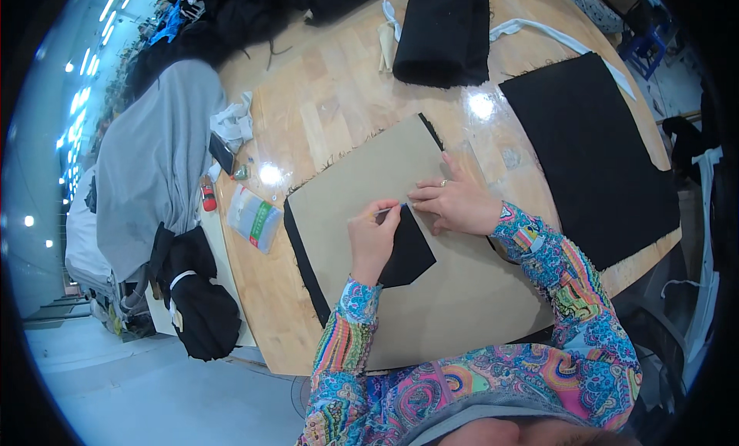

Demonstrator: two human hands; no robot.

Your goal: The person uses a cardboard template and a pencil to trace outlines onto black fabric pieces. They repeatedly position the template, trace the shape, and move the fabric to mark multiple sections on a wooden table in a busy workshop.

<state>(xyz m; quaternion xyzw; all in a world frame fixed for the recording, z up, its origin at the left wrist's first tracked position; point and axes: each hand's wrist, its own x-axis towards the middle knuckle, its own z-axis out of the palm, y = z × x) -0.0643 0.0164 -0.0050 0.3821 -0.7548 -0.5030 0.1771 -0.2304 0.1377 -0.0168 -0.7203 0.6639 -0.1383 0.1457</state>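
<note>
Between the fingertips of my left hand (373, 238) is a slim pen (382, 211). Its blue end is beside the upper corner of a black pocket-shaped area (408, 253). I cannot tell whether that area is a separate piece or black cloth showing through an opening. My right hand (456, 203) lies flat, fingers spread, on a large beige panel (477, 292) just right of the pen. Black fabric (302, 257) shows beneath the panel along its left edge and at its top corner, with frayed threads along the upper edge.
On the wooden table (308, 107) are a black fabric panel (593, 161) at right and folded black cloth (443, 34) at the back. A plastic packet (254, 219), a phone (222, 152) and a red object (208, 196) sit left. Grey cloth (154, 161) drapes beyond them.
</note>
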